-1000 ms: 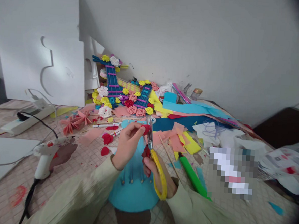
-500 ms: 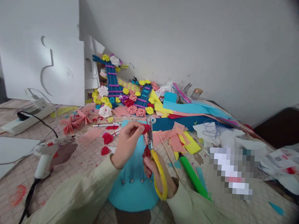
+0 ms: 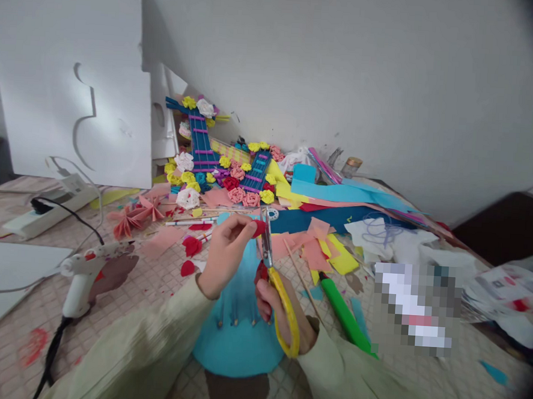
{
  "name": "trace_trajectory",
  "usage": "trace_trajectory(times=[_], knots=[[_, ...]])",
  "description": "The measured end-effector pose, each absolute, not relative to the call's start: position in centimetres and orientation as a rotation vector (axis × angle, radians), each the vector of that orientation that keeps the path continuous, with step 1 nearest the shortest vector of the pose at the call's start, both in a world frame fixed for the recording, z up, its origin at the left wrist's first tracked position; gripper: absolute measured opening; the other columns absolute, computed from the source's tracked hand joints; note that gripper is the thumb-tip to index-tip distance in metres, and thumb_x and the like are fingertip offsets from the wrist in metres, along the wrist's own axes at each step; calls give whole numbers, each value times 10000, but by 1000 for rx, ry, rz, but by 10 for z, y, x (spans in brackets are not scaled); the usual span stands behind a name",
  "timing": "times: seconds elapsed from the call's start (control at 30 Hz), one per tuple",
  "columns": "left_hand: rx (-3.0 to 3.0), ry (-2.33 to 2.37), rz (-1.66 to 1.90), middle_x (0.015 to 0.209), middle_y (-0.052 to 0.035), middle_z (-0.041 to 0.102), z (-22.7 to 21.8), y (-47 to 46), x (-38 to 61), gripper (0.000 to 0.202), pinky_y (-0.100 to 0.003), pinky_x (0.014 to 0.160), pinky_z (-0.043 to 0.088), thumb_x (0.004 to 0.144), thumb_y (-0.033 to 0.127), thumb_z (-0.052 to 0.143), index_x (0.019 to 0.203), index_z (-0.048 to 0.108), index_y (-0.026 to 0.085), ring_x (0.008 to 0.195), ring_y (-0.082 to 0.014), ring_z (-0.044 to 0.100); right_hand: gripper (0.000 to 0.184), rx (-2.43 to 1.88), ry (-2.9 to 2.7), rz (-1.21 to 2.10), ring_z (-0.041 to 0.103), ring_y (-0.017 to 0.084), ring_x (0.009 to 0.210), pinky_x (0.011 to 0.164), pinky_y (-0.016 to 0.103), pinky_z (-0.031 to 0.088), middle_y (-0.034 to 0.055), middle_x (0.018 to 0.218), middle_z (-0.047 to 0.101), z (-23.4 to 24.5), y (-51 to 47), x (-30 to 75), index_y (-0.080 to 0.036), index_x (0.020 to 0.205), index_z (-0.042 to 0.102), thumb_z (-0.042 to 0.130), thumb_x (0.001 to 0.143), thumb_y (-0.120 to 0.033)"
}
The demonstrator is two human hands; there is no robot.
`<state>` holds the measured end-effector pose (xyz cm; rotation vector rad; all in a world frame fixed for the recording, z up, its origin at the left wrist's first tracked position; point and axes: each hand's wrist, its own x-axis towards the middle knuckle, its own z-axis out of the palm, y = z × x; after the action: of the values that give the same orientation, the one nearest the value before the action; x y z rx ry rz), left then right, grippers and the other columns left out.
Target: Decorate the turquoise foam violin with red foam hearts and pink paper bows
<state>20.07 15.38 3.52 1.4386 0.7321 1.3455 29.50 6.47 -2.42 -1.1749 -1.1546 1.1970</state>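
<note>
Between thumb and fingers of my left hand (image 3: 228,251) is pinched a small red paper piece (image 3: 259,228). My right hand (image 3: 278,305) is closed around yellow-handled scissors (image 3: 283,306), whose blades point up and away, right at the edge of that paper. More red material (image 3: 262,273) shows by my right fingers, and I cannot make out its shape. Beneath both hands lies a blue guitar-like paper shape (image 3: 239,354) with strings along it. Loose red petal-shaped pieces (image 3: 191,246) lie left of my left hand.
At the left rest a white glue gun (image 3: 81,281) and a power strip (image 3: 51,213). A green marker-like tube (image 3: 347,316) lies right of my right hand. Decorated paper guitars (image 3: 202,141) with paper flowers stand at the back. Pink and yellow scraps (image 3: 342,255) and a white board (image 3: 74,91) are around.
Almost nothing differs. Both hands keep their places, with the scissors' blades still at the red paper.
</note>
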Motion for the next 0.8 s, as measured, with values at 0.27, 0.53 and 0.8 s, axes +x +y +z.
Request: trace_trajectory(times=[0.27, 0.53, 0.8], knots=[[1428, 729, 1352, 609, 12, 545, 35, 154, 201, 119, -218, 591, 396, 728, 222, 558, 632, 573, 153, 600, -107, 493, 301, -1160, -1129, 1241, 303, 46, 374, 346, 188, 249, -88, 522, 302, -21, 63, 294, -207, 706, 340, 451, 799, -471], [1426, 737, 1362, 600, 15, 544, 37, 155, 200, 115, -207, 582, 401, 723, 205, 554, 625, 564, 147, 592, -98, 495, 306, -1158, -1150, 1235, 304, 40, 362, 339, 182, 247, -92, 517, 285, -23, 63, 295, -204, 696, 336, 447, 807, -467], [1432, 748, 1373, 593, 21, 539, 39, 156, 200, 106, -203, 579, 405, 719, 189, 546, 620, 554, 154, 585, -95, 497, 299, -1169, -1142, 1246, 314, 38, 369, 338, 175, 259, -91, 531, 291, -22, 62, 294, -205, 707, 340, 451, 811, -463]])
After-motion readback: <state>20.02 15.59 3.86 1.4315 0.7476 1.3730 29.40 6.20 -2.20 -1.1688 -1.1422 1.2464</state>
